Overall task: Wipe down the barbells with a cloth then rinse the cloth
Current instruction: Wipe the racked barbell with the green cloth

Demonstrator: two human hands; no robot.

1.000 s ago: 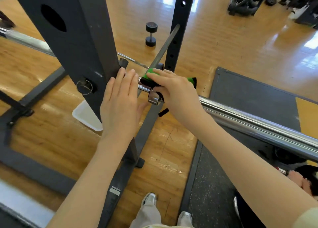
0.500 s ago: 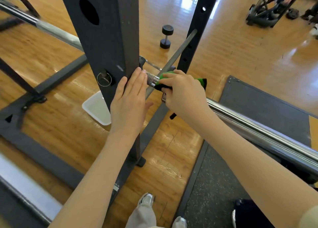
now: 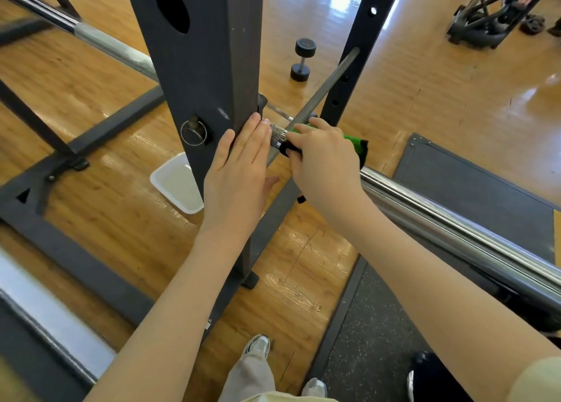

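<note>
**Barbell wipe: cloth at the knurled section beside the upright**

The barbell (image 3: 455, 216) lies across the rack and runs from lower right up to the dark upright (image 3: 206, 76). Its near length is smooth, polished steel; a short knurled section shows just beside the upright. The bar appears rigid and heavy. It is likely slippery along the polished length and rough at the knurl, so the cloth is expected to drag there.

The cloth (image 3: 353, 146) is green with a dark edge. It is soft and light and wraps over the bar next to the knurl. The right hand (image 3: 326, 165) grips the cloth with fingers curled over it and the bar. Hold the cloth around the bar, not by a corner, so that it covers the full circumference.

The left hand (image 3: 239, 171) lies flat, fingers straight, against the face of the upright, fingertips near the knurl. It holds nothing and appears to steady the person.

A white tray (image 3: 179, 183) sits on the wooden floor behind the upright; its contents cannot be determined. It is a likely rinse point. A second bar (image 3: 91, 37) passes behind the upright at upper left. A dumbbell (image 3: 302, 59) stands on the floor well beyond. A dark mat (image 3: 485, 183) lies under the near bar.
</note>
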